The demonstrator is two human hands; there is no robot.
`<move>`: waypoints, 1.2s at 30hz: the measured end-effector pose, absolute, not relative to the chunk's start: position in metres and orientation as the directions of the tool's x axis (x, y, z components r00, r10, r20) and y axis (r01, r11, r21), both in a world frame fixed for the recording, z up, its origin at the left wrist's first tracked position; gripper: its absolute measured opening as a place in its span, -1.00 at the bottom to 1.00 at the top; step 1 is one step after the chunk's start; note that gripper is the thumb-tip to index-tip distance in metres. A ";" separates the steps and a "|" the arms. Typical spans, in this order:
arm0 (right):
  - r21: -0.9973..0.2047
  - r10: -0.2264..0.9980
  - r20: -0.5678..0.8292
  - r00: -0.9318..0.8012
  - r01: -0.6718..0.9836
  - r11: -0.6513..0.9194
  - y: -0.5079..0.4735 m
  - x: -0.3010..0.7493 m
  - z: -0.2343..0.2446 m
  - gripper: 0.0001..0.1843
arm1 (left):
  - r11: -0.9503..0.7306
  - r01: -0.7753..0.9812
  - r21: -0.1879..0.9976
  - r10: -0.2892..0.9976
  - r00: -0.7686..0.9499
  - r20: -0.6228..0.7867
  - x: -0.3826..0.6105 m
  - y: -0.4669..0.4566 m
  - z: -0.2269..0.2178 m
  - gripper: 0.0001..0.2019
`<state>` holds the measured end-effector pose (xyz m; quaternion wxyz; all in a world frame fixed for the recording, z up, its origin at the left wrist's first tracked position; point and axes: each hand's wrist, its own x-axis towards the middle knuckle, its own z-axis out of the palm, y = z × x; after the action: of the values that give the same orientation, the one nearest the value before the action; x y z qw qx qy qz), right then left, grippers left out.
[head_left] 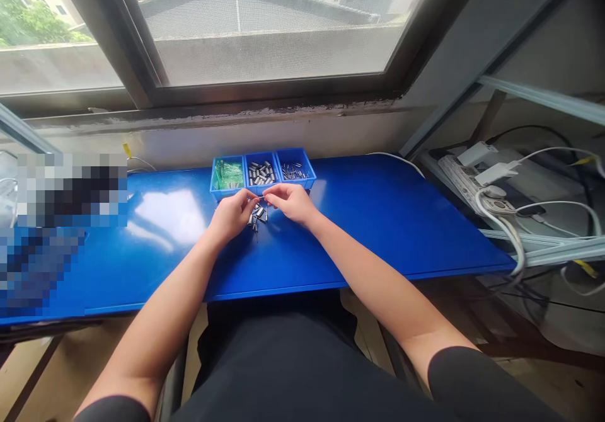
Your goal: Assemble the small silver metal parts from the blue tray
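1. Left hand [231, 214]: fingers curled, thumb and fingertips drawn together above the pile. It is too small in view to tell whether a piece is pinched.
2. Right hand [290, 201]: fingers curled inward, tips meeting those of the left hand. It possibly grips 1 thin piece, but this cannot be confirmed.
3. Metal parts [259, 214]: a loose pile of small silver pieces on the blue table [378, 220], between both hands and just in front of the bins.
4. 3 blue bins in a row: left bin [227, 175] with green pieces, middle bin [261, 173] with silver cylinders, right bin [293, 170] with thin pins.
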<state>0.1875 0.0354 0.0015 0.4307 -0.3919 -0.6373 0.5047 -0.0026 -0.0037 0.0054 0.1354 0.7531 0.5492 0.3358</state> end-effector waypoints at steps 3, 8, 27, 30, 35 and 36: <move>-0.983 0.932 0.149 -0.329 0.057 0.177 0.035 0.187 0.002 -0.72 | -0.367 0.741 0.562 0.915 0.177 0.363 -0.004 -0.002 0.004 -0.72; -0.983 0.932 0.152 -0.329 0.050 0.178 0.035 0.187 0.001 -0.71 | -0.353 0.742 0.570 0.920 0.165 0.356 -0.004 -0.003 0.004 -0.68; -0.979 0.926 0.171 -0.337 0.046 0.198 0.035 0.187 0.001 -0.71 | -0.369 0.723 0.584 0.916 0.177 0.359 -0.002 -0.004 0.008 -0.72; -0.979 0.929 0.171 -0.329 0.049 0.198 0.036 0.187 0.001 -0.73 | -0.357 0.718 0.598 0.922 0.168 0.350 -0.001 -0.005 0.008 -0.75; -0.980 0.930 0.168 -0.326 0.048 0.194 0.036 0.187 0.000 -0.74 | -0.365 0.711 0.601 0.918 0.168 0.359 -0.001 -0.006 0.008 -0.78; -0.979 0.929 0.170 -0.328 0.048 0.196 0.036 0.186 0.000 -0.74 | -0.366 0.712 0.600 0.918 0.168 0.360 -0.001 -0.006 0.008 -0.78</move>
<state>0.1864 0.0360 -0.0002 0.4357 -0.3825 -0.6388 0.5058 -0.0008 -0.0057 0.0082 0.1483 0.7497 0.5433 0.3475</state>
